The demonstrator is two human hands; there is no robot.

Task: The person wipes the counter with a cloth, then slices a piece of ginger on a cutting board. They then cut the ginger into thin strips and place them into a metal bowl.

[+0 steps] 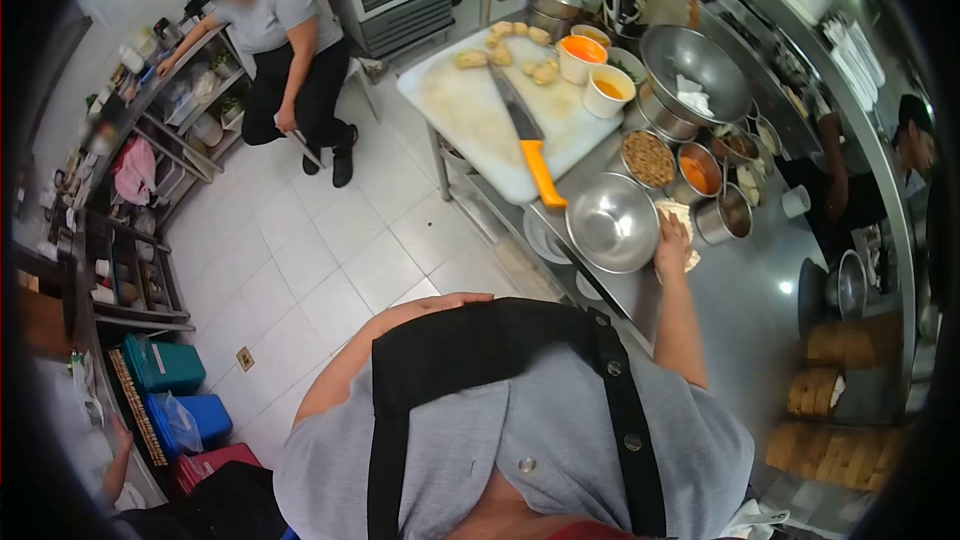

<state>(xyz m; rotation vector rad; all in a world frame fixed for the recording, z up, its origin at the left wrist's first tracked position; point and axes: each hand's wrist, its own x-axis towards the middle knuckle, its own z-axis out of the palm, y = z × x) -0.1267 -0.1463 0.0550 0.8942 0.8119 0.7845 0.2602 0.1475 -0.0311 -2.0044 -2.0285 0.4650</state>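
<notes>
My right hand [673,248] is on a cream-coloured cloth [678,218] on the steel counter, its fingers bent over the fabric. Touching distance to its left is a steel mixing bowl [612,222] with nothing in it. My left hand [450,303] lies flat against the front of my black apron [440,355], fingers stretched out, partly hidden by my body. Beyond the bowl, a large knife [530,135] with an orange handle rests on a white cutting board [450,95]. Peeled pale pieces [500,48] lie at the board's far side.
Two white tubs [608,90] of orange and yellow contents stand on the board. Steel pots of brown bits [648,158] and orange sauce [698,168], plus a wide wok [695,70], crowd the counter's back. One person [285,50] sits far left; another [850,170] stands beyond the counter.
</notes>
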